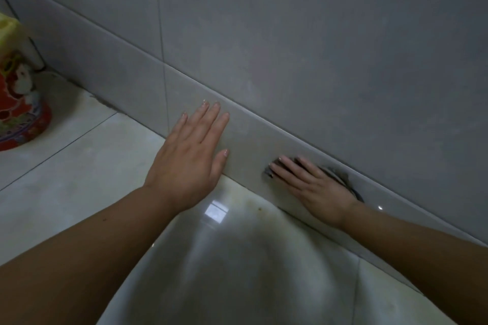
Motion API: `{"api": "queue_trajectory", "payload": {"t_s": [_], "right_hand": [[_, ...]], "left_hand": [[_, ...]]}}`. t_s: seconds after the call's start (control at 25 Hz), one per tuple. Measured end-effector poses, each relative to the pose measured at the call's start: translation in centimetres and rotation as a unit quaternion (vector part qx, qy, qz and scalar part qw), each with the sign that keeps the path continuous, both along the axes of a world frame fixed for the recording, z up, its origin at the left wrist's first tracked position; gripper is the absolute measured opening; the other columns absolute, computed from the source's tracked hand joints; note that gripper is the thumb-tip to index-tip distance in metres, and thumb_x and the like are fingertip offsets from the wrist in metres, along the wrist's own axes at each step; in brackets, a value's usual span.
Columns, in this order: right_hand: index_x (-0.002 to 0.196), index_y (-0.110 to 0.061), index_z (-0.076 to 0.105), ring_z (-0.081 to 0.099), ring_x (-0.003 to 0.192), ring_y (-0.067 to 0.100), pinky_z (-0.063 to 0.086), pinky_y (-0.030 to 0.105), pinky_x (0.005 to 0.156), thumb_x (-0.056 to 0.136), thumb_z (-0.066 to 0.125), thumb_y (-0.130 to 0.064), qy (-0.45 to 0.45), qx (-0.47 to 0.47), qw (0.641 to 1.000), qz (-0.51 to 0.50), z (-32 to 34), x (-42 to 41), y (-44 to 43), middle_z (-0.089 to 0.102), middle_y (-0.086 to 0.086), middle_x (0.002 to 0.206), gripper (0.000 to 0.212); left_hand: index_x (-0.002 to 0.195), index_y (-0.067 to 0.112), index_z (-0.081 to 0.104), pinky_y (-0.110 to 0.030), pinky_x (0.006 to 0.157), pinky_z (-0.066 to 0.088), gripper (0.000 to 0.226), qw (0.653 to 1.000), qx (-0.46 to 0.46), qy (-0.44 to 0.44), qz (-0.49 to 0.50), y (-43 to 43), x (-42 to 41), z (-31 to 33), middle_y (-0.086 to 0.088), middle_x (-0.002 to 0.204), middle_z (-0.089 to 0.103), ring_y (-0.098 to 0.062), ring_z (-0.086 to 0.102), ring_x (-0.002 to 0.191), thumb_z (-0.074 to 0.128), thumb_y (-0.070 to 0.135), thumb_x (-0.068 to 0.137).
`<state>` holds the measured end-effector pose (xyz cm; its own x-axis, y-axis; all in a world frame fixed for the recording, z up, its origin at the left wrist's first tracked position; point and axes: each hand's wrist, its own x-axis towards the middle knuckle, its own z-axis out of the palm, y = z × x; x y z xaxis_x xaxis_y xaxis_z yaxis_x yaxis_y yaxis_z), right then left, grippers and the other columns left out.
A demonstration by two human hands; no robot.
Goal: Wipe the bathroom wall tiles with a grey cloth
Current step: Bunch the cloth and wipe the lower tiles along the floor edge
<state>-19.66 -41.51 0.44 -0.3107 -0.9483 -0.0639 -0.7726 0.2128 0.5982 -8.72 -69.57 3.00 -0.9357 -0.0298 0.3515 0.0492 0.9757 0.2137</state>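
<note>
Pressing the crumpled dark grey cloth [339, 176] against the low pale-grey glossy wall tile [253, 137], the right hand [317, 190] is wiping, fingers straight. The left hand [190, 158] is bracing flat-palmed just beside it. Next, likely a firm sweep along the strip.

Crumpled dark grey cloth [340, 176] flat against the low pale band of glossy grey wall tiles [290, 34]
</note>
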Motion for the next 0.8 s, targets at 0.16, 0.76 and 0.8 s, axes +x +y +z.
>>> {"api": "queue_trajectory", "payload": {"t_s": [0.16, 0.76, 0.8], "right_hand": [[0.147, -0.007, 0.038, 0.028, 0.144, 0.028, 0.000, 0.041, 0.121, 0.082, 0.032, -0.009, 0.052, -0.030, 0.998, -0.001, 2.7, -0.6, -2.0, 0.034, 0.007, 0.155, 0.064], [0.144, -0.003, 0.041, 0.028, 0.143, 0.032, 0.005, 0.045, 0.119, 0.086, 0.024, -0.011, 0.063, 0.016, 0.997, 0.035, 1.9, -0.6, -0.4, 0.036, 0.012, 0.153, 0.060], [0.142, -0.003, 0.042, 0.031, 0.142, 0.032, 0.006, 0.045, 0.119, 0.085, 0.024, -0.011, 0.069, -0.003, 0.997, 0.042, 0.9, -1.3, -3.2, 0.039, 0.013, 0.151, 0.061]], "left_hand": [[0.155, 0.015, 0.020, -0.033, 0.121, -0.001, 0.063, 1.000, -0.003, -0.014, -0.009, 0.2, 0.6, -0.3, -0.007, 0.163, 0.018, -0.019, 0.008, 0.151, 0.027, 0.045, 0.100], [0.156, 0.014, 0.022, -0.033, 0.121, 0.000, 0.063, 0.999, -0.033, -0.016, -0.014, -0.2, 2.1, 0.1, -0.008, 0.162, 0.021, -0.019, 0.010, 0.151, 0.030, 0.043, 0.100], [0.155, 0.014, 0.022, -0.033, 0.122, 0.001, 0.063, 0.999, -0.035, -0.015, -0.013, -0.3, 2.5, 0.0, -0.008, 0.162, 0.021, -0.019, 0.011, 0.151, 0.030, 0.044, 0.100]]}}
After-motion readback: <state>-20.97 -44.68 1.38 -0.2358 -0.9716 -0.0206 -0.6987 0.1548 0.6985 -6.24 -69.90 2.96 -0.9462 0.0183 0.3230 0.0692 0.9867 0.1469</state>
